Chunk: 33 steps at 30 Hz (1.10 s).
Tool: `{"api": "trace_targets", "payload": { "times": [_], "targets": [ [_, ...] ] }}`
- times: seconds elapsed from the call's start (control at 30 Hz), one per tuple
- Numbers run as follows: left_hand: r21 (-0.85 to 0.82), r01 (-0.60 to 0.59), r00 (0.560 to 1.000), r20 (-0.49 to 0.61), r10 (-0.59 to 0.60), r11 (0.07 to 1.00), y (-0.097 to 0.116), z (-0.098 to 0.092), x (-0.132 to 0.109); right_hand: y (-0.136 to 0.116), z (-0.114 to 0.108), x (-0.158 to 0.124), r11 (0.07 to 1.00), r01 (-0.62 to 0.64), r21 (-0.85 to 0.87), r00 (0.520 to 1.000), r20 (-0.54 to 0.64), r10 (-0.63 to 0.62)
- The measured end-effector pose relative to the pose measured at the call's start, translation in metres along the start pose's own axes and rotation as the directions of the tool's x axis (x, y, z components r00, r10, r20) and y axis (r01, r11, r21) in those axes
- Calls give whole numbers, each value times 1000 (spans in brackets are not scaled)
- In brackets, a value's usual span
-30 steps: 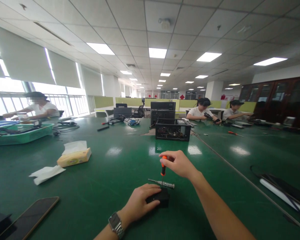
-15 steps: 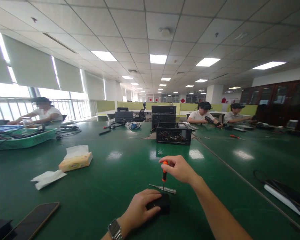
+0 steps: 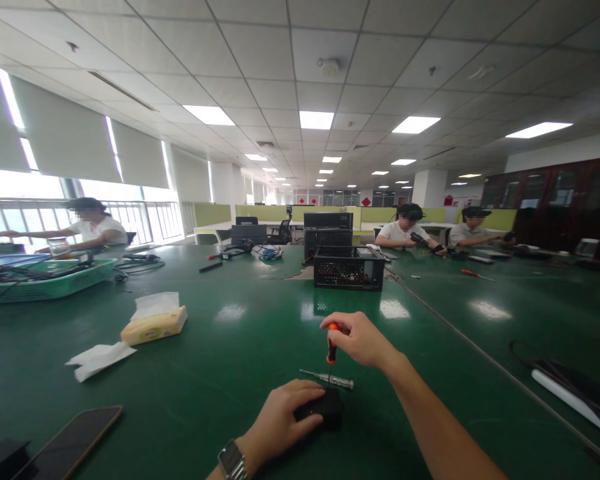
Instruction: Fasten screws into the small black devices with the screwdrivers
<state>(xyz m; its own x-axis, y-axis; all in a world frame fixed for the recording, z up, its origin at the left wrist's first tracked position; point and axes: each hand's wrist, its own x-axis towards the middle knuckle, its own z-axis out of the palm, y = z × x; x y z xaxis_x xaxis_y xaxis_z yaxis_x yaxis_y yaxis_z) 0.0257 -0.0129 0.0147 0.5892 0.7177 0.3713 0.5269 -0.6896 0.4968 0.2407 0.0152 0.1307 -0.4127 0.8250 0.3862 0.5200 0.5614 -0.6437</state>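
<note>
My left hand [image 3: 285, 415], with a watch [image 3: 232, 460] on its wrist, grips a small black box [image 3: 332, 408] on the green table, fingers along its top and thumb at its near side. Above the box, my right hand [image 3: 361, 339] holds an orange and black screwdriver [image 3: 333, 345] upright by its handle. The screwdriver's shaft reaches down to the far part of the box's top; its tip is too small to make out. Just behind the box lies a second, silver screwdriver [image 3: 341, 382].
A tissue pack [image 3: 155, 325], loose tissue [image 3: 100, 360], phone [image 3: 70, 443] and green basket [image 3: 75, 285] are on the left. Black computer cases [image 3: 349, 272] stand ahead. A white-edged black device [image 3: 573, 393] lies right. Three people sit around the table.
The view has shifted very slightly. Both hands keep their holds on the box and the screwdriver. The person at the far left has stretched out an arm.
</note>
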Motion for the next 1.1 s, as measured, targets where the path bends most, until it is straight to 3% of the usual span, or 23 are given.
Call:
{"api": "trace_targets", "payload": {
  "times": [1.1],
  "targets": [
    [17, -3, 1000, 18, 3, 1000, -5, 1, -2, -1, 2, 1, 995, 18, -93, 998, -61, -23]
  ]
}}
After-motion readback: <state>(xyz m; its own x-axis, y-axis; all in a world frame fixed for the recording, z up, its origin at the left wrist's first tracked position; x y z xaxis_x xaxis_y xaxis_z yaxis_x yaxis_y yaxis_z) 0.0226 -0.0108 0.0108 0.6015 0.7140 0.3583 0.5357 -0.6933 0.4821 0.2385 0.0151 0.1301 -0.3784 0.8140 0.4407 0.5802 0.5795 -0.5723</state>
